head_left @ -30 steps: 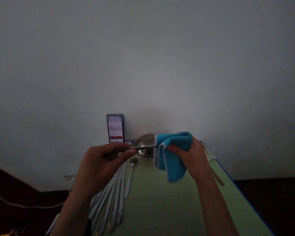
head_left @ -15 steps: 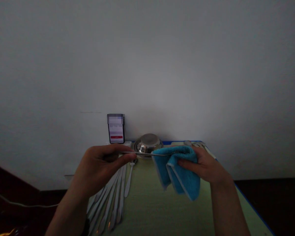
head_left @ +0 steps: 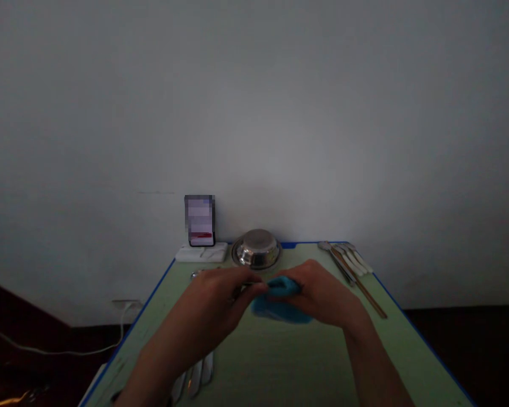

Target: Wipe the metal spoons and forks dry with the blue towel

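My left hand [head_left: 220, 297] is closed, its fingers pinching a thin metal piece of cutlery [head_left: 249, 284]. Little of that piece shows, so its kind is unclear. Beside it, almost touching, my right hand [head_left: 324, 297] is closed on a small blue towel [head_left: 283, 313]. The towel is bunched around the far part of the cutlery and hangs below the fingers, slightly blurred. Both hands are above the middle of the pale green table [head_left: 263, 367]. Under my left forearm lie several metal cutlery handles [head_left: 196, 377], partly hidden.
An upside-down metal bowl [head_left: 258, 249] stands by the wall. Left of it a phone [head_left: 202, 221] leans upright on a white block [head_left: 201, 253]. At the back right lie a spoon [head_left: 324, 246], brown chopsticks [head_left: 370, 295] and several white-handled utensils [head_left: 358, 263]. A white cable [head_left: 68, 354] runs at left.
My hands have come together, the right moving left and the left moving right. The towel has slid along the cutlery toward my left fingers and bunched up, and both hands are slightly lower.
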Motion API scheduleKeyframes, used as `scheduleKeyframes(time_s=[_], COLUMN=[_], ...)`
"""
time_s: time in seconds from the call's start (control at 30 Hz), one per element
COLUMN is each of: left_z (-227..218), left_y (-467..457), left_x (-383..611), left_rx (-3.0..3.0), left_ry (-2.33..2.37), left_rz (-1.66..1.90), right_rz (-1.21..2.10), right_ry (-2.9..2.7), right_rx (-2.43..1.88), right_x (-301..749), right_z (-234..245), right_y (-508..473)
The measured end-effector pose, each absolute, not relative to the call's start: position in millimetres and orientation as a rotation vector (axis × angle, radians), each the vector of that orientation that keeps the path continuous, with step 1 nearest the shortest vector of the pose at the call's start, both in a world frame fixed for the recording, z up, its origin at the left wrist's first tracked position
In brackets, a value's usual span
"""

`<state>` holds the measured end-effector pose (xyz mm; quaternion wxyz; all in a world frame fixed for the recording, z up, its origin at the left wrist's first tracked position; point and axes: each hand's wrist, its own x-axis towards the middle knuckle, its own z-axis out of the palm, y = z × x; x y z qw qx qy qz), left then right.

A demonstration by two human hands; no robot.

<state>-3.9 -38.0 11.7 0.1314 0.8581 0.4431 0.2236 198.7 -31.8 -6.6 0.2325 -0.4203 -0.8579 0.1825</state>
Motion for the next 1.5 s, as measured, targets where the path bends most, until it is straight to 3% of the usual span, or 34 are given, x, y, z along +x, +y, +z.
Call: scheduleKeyframes(time_s=[0.17,0.4,0.57,0.7,0.83,1.07,1.27,1.37,1.5], left_z=[5.9,15.9,22.1,22.5,18.3,10.0,17.9,21.4,23.0], left_y=[-31.0,-20.4,-21.9,-27.3,-28.5,-22.1,-24.2,-25.5,-25.3], left_x=[-0.4,-31.2,-37.7,-21.2,-7.4,-4.8,-23.0,-37.8,-47.3], left_rx=[2.667,2.607,2.417,2.350,2.353,2.402,2.478,2.490,2.481], left_ry=[1.405,1.300,1.399,1.434,1.379,1.340,1.354,1.381,1.400], left_rz=[0.470,0.623,0.855,0.916,0.889,0.762,0.690,0.658,0.670], right_rz=[0.428,0.584,0.675,0.860,0.894,1.046,0.837,0.633,0.713], right_ry=[-2.389,-2.216,-1.600,-0.939,-0.730,-0.701,-0.786,-1.111,-1.636], right_rx=[-1.132,-1.239,-1.310,-1.032,-0.938,-0.854,-0.904,-1.019,-1.140], right_x=[193.5,228.9,233.9,205.7,176.5,158.5,189.2,214.5,232.6], right_z=[-12.1,-7.2,-13.0,-17.4,-16.9,-22.4,-21.6,-17.3,-14.1], right_y=[-27.0,-26.9,-21.2,-16.2,-16.7,-12.2,-4.0,-9.6,-19.5])
